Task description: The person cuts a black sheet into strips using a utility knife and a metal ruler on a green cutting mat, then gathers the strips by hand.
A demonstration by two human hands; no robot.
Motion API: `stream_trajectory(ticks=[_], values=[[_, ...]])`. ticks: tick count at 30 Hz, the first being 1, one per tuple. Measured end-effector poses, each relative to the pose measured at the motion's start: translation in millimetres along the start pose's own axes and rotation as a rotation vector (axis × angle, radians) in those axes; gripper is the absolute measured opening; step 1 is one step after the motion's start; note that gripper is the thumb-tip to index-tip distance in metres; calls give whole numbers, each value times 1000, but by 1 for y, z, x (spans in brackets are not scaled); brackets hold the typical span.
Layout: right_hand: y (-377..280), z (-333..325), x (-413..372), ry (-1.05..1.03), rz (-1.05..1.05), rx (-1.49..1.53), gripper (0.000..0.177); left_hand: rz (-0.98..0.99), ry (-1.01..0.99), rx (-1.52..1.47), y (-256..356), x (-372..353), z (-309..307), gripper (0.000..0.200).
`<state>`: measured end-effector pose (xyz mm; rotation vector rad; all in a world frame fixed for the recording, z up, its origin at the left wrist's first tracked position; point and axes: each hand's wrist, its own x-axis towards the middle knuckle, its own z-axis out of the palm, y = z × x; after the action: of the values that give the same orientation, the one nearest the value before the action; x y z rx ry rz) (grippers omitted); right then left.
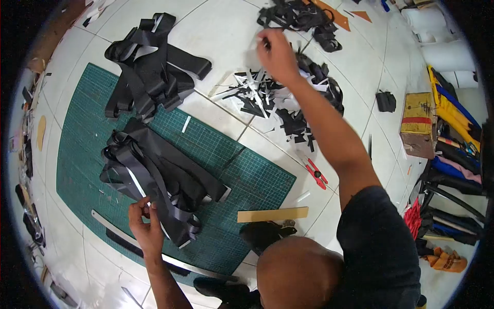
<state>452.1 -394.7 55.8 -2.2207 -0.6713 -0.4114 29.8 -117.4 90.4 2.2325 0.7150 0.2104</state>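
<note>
My left hand [145, 225] is at the near edge of a bundle of black straps [164, 175] on the green cutting mat [262, 177]; its thumb and fingertips are pressed together beside a white strip, and whether they grip it is too small to tell. My right hand [275, 54] is stretched far forward above the tiled floor, its fingers curled around something small and dark that I cannot make out. Below and beside it spreads a pile of black and white scraps [254, 92]. Another heap of black straps [154, 67] lies across the mat's far edge.
Red-handled snips [315, 174] lie on the tiles right of the mat. A tan strip [272, 215] and a long metal ruler [116, 229] are nearer. More black straps [298, 18] lie at the top. A yellow box [418, 123] and stacked materials stand at the right.
</note>
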Motion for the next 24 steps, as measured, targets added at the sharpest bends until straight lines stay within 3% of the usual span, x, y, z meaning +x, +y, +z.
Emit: stream_trajectory(ticks=[1,2,4,6,8,11,13,16,19,21,22,23,24], values=[[-44,-2,-20,-73,39,92,22,-15,-16,-5,11,0,0,18],[-78,-7,-40,-277,146,135,23,-30,-23,-32,16,-1,4,18],[-110,-3,-87,-405,-213,192,20,-45,-32,-84,29,0,11,20],[-140,-14,-118,-566,-319,351,21,20,-68,-204,60,4,24,25],[-158,-21,-147,-572,-424,505,23,86,-172,-308,89,2,36,30],[-174,-46,-168,-653,-364,614,21,222,-383,-361,118,1,51,35],[-175,-61,-177,-621,-306,602,25,336,-471,-282,126,-1,57,32],[-170,-80,-185,-554,-193,557,29,284,-518,-280,121,-14,60,21],[-152,-91,-189,-491,-220,379,32,338,-418,-333,125,-23,47,11],[-125,-92,-189,-498,-217,201,33,219,-306,-421,114,-30,41,8],[-108,-92,-187,-610,-88,85,35,160,-244,-465,111,-31,38,7],[-87,-93,-186,-528,-53,42,36,52,-248,-525,120,-30,33,5],[-82,-106,-174,-494,29,-80,40,66,-259,-513,117,-31,31,5]])
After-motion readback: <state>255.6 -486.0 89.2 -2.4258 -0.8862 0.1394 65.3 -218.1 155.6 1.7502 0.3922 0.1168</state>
